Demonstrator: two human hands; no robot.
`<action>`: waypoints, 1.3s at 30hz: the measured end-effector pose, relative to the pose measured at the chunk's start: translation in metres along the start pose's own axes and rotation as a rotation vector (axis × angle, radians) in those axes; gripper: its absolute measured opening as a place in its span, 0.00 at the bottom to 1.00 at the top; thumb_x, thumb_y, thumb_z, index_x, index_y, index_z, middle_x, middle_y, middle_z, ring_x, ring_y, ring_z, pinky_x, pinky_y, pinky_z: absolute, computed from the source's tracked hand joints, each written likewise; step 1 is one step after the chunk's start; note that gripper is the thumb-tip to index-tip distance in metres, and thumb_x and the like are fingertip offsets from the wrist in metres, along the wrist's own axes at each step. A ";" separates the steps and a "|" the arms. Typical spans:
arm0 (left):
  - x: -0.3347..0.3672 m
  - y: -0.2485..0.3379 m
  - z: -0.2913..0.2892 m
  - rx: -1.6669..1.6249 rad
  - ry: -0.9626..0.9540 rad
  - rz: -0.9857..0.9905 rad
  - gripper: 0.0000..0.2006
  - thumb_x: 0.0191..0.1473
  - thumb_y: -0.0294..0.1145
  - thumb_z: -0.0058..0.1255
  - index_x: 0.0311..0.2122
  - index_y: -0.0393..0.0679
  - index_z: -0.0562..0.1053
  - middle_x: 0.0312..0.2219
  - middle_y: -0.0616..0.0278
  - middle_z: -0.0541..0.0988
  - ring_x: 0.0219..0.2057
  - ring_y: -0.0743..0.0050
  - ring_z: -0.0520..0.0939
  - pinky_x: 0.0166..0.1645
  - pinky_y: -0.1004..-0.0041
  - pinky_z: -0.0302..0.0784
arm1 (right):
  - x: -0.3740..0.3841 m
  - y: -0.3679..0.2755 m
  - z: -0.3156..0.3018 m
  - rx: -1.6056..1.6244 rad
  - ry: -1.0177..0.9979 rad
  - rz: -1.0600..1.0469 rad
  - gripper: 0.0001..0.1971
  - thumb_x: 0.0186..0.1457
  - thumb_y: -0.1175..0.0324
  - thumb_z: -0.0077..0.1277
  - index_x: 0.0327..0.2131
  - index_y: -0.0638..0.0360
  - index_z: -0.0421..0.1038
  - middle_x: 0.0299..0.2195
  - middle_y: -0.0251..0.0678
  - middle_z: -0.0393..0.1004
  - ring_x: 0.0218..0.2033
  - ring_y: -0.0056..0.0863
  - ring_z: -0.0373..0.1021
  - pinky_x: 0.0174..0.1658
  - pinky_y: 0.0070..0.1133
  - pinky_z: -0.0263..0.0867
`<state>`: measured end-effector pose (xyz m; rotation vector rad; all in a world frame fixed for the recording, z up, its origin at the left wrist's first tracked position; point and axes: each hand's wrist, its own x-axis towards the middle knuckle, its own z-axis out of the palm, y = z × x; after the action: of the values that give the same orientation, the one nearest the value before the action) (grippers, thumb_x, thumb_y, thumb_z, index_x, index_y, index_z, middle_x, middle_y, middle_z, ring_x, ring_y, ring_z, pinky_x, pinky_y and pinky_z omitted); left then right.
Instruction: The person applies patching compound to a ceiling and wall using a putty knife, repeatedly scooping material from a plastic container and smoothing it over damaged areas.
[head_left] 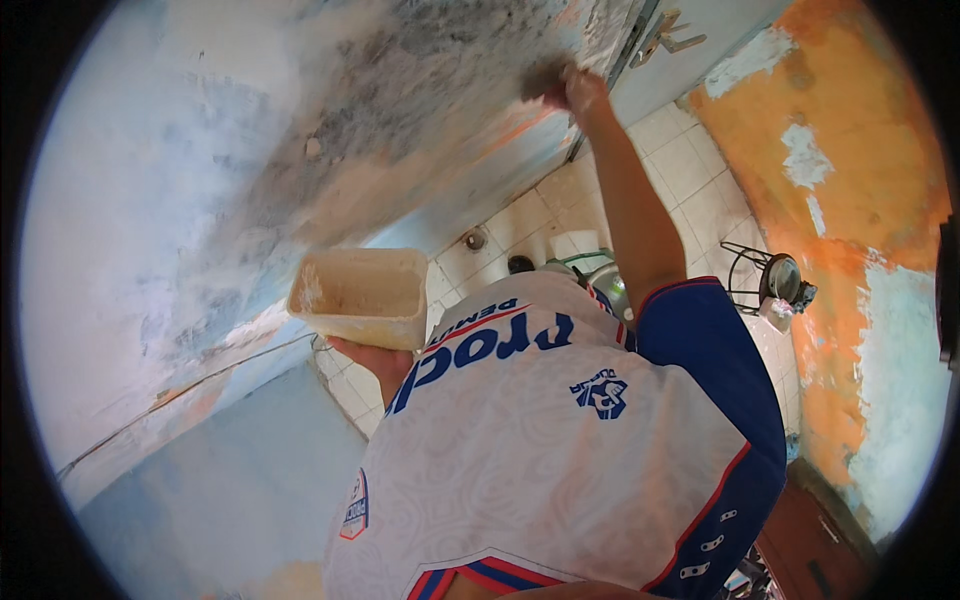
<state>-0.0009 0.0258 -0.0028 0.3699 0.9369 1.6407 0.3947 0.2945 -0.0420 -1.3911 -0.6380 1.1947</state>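
My left hand [375,358] supports a cream rectangular plastic tub [375,328] from below, with its mouth facing up. Smears of pale residue coat the tub's inside. Up at the wall [400,140], my right hand [582,93] is closed with its arm stretched out. A dark, blurred shape [545,80] shows at its fingers against the wall, too smeared to name. The wall surface there is patchy, with grey-black stains, pale blue and white areas, and a streak of orange.
A door edge with a metal handle [668,40] stands just right of my right hand. Pale floor tiles [680,165] lie below, with a round drain [474,240]. A dark metal-framed stand [765,275] is on the right, beside an orange wall [840,130] with white patches.
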 end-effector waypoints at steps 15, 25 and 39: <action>0.018 0.037 -0.031 -0.308 -0.155 0.038 0.42 0.55 0.74 0.32 0.66 0.55 0.53 0.64 0.63 0.60 0.63 0.56 0.63 0.66 0.54 0.61 | -0.242 -0.060 0.032 0.131 0.018 -0.754 0.13 0.58 0.73 0.52 0.46 0.64 0.65 0.39 0.34 0.74 0.36 0.17 0.68 0.42 0.18 0.65; -0.005 0.083 -0.125 -0.303 -0.362 0.194 0.46 0.52 0.74 0.38 0.66 0.49 0.54 0.62 0.57 0.63 0.61 0.55 0.67 0.63 0.54 0.65 | -0.425 -0.056 0.132 -0.088 -0.584 -0.962 0.16 0.57 0.76 0.48 0.49 0.72 0.64 0.42 0.49 0.74 0.39 0.30 0.73 0.46 0.27 0.69; -0.085 0.138 -0.225 -0.118 -0.274 0.402 0.54 0.43 0.77 0.45 0.66 0.45 0.54 0.61 0.51 0.63 0.60 0.52 0.68 0.62 0.55 0.68 | -0.544 0.011 0.246 -0.873 -0.959 -0.982 0.14 0.56 0.74 0.50 0.47 0.60 0.69 0.29 0.45 0.78 0.28 0.46 0.75 0.33 0.35 0.70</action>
<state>-0.2212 -0.1416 -0.0230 0.7178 0.5793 1.9372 -0.0149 -0.0981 0.1457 -0.7836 -2.3939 0.6727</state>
